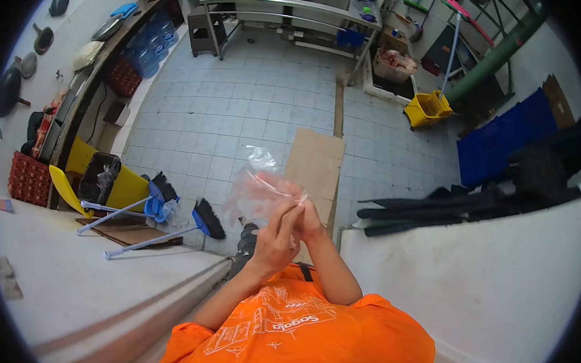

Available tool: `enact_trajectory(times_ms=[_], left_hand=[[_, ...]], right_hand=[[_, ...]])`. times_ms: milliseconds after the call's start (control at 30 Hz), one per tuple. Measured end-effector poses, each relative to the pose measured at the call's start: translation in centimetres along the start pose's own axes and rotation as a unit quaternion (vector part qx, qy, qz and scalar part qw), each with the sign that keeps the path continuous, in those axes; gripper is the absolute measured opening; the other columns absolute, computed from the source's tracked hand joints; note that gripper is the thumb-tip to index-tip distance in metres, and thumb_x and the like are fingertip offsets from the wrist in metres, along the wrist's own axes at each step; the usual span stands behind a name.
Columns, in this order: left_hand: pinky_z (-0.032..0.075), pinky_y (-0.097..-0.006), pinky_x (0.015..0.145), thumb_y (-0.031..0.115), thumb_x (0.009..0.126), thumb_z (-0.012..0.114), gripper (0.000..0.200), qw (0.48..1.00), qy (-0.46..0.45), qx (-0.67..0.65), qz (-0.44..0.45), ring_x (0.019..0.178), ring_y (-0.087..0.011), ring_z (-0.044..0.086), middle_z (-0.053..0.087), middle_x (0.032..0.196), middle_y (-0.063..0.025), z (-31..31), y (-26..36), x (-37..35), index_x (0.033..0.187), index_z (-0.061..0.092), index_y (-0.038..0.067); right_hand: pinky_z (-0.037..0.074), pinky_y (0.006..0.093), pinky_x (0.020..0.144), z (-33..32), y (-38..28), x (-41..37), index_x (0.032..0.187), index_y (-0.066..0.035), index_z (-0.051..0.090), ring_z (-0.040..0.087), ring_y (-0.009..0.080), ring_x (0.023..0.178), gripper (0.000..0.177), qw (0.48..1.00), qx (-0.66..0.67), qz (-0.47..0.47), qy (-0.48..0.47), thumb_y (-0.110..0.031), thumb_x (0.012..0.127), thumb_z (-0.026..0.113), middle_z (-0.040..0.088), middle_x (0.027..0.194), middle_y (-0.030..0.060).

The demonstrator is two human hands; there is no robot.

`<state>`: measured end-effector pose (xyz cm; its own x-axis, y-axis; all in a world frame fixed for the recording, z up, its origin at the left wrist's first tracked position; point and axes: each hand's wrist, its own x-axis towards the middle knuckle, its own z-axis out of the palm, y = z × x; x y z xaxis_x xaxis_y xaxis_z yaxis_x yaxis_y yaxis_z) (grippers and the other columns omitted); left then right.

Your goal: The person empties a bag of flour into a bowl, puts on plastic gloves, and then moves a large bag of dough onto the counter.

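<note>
A clear plastic bag (pixel 260 190) with something pinkish showing through it hangs out to the left of my hands, over the tiled floor. My right hand (pixel 311 221) is closed around the gathered end of the bag. Against it lies my left hand (pixel 277 239), its fingers pressed together on the same gathered plastic. The fingertips of both hands overlap, so part of the grip is hidden. The bag's contents are too blurred to name.
Flattened cardboard (pixel 314 160) lies on the floor ahead. Brooms (pixel 149 236) and a yellow bin (pixel 126 189) stand at left, below a long counter. A metal sink (pixel 293 11) is at the back, a yellow mop bucket (pixel 429 110) at right. White ledges flank me.
</note>
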<state>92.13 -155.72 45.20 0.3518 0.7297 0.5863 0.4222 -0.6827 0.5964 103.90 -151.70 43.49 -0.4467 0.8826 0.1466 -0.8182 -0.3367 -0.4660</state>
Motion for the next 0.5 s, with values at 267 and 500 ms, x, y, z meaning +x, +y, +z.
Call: enact_trajectory(times_ms=[267, 500], left_hand=[[0.057, -0.0394, 0.061, -0.007, 0.072, 0.067, 0.04, 0.998, -0.014, -0.061, 0.001, 0.092, -0.0363, 0.066, 0.059, 0.116, -0.0158, -1.3, -17.5, 11.7, 0.11, 0.059, 0.003], [0.057, -0.0436, 0.066, -0.006, 0.073, 0.068, 0.04, 0.998, 0.006, -0.055, 0.002, 0.091, -0.0386, 0.065, 0.056, 0.112, -0.0155, -4.7, -28.2, 23.0, 0.11, 0.057, 0.003]], right_hand=[[0.041, 0.0554, 0.109, -9.6, -0.3, 22.0, 0.142, -0.008, 0.043, 0.046, 0.0388, 0.135, 0.063, 0.968, 0.006, 0.006, 0.251, -0.058, 0.103, 0.036, 0.045, 0.148, 0.0225], [0.037, 0.0596, 0.111, -9.2, -4.6, 35.9, 0.159, -0.012, 0.019, 0.039, 0.0471, 0.139, 0.08, 0.996, 0.072, 0.053, -0.006, -0.067, 0.101, 0.022, 0.029, 0.16, 0.0217]])
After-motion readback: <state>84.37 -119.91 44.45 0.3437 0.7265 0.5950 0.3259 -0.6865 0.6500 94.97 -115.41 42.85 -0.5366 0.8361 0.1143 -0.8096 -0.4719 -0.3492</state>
